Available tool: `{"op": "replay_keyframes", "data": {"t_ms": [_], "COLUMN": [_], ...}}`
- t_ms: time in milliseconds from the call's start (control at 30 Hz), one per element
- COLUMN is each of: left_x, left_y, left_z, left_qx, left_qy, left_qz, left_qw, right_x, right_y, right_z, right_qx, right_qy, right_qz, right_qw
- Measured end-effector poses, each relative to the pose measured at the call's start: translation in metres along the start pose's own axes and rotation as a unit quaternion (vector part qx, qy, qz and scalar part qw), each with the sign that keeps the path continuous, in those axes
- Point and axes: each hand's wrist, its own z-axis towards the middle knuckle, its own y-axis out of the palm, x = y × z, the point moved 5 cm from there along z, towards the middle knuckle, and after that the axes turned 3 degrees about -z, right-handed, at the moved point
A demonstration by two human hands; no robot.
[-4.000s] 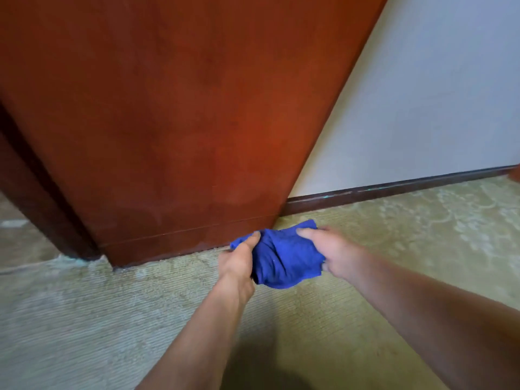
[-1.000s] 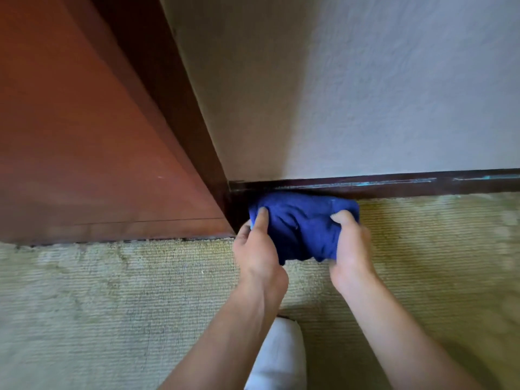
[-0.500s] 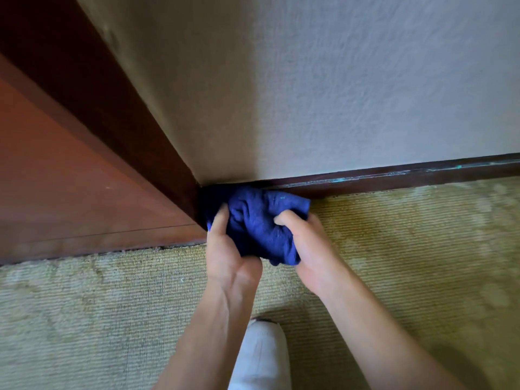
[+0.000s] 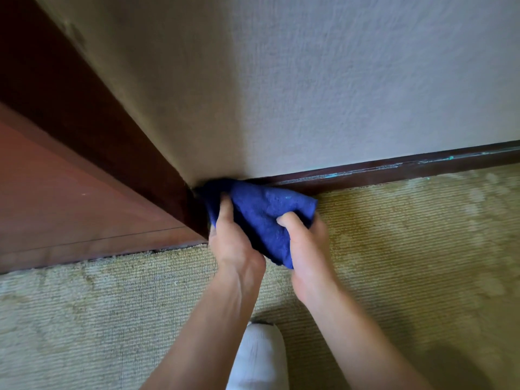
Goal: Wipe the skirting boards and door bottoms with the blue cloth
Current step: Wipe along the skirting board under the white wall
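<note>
Fingers (image 4: 225, 205) of both hands curling into bunched blue cloth (image 4: 261, 212) | left hand (image 4: 235, 243), right hand (image 4: 308, 249) pressing it against skirting board (image 4: 394, 171) at door frame (image 4: 112, 136) corner | handling soft, light, crushable; gripping best as thick wad.

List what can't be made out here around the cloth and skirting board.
Head view only:
- Skirting board at the corner: covered by the blue cloth.
- Left hand and right hand fingers: tucked under the cloth.
- Door: cut off at the left edge.
</note>
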Motion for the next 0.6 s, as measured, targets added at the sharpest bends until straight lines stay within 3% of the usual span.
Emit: {"op": "replay_keyframes", "data": {"t_ms": [133,233,333,433,500,600], "left_x": [-0.006,0.010,0.014,0.006,0.000,-0.011], "left_y": [0.016,-0.001,-0.008,0.003,0.018,0.031], "left_z": [-0.016,-0.012,-0.003,-0.007,-0.017,-0.029], "left_qx": [-0.019,0.030,-0.004,-0.013,-0.036,-0.071], "left_qy": [0.000,0.028,-0.015,-0.054,-0.067,-0.094], "left_qz": [0.022,-0.009,-0.031,-0.053,-0.064,-0.046], "left_qw": [1.000,0.999,0.999,0.997,0.995,0.992], "right_x": [0.007,0.005,-0.002,-0.024,-0.034,-0.028], "right_y": [-0.013,0.010,0.027,0.010,-0.006,-0.023], "right_z": [-0.003,-0.007,-0.009,-0.003,-0.003,-0.004], "right_qx": [0.122,0.075,-0.019,-0.048,-0.022,0.075], "right_qy": [-0.053,-0.070,-0.068,-0.087,-0.114,-0.141], "right_qz": [0.058,-0.001,-0.054,-0.075,-0.059,0.006], "right_qw": [0.989,0.995,0.996,0.992,0.991,0.987]}}
